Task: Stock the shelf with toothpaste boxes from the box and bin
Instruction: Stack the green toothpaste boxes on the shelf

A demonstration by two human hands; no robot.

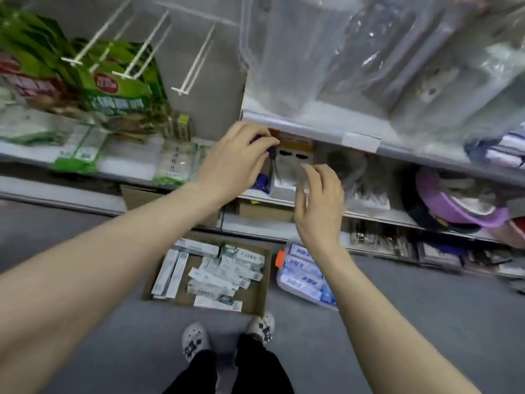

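Reaching with both hands into the shelf (366, 215) bay just under the upper shelf lip, no toothpaste in either hand. Left hand (235, 160): fingers (270, 142) curled, pinching a small dark item (260, 139) at the bay's top edge; too blurred to say what it is. Right hand (318, 206): fingers loosely bent, index tip touching the lower edge of a clear carded packet (292, 163) with an orange-brown header, no clear grip on it.

Task stock is all down on the floor (397, 308). White-and-green toothpaste boxes (224, 268) lie loose in the open cardboard box (257, 294), some flat, some piled crosswise. Blue toothpaste boxes (304, 277) are stacked in the clear plastic bin (279, 280) just beside it on the right. Both containers sit directly below the hands, in front of the person's shoes (196, 339).

Step in hand, as a guess: tidying or shifting non-toothpaste goods in the bay to make room, not placing stock yet. Both containers look well filled, so the task reads as early or mid-way.

Next move likely needs: let go of the dark item and packet, bend down, grab a toothpaste box from the box or bin, then bring it up to a free slot. Where the toothpaste facing sits on the shelf cannot be told.
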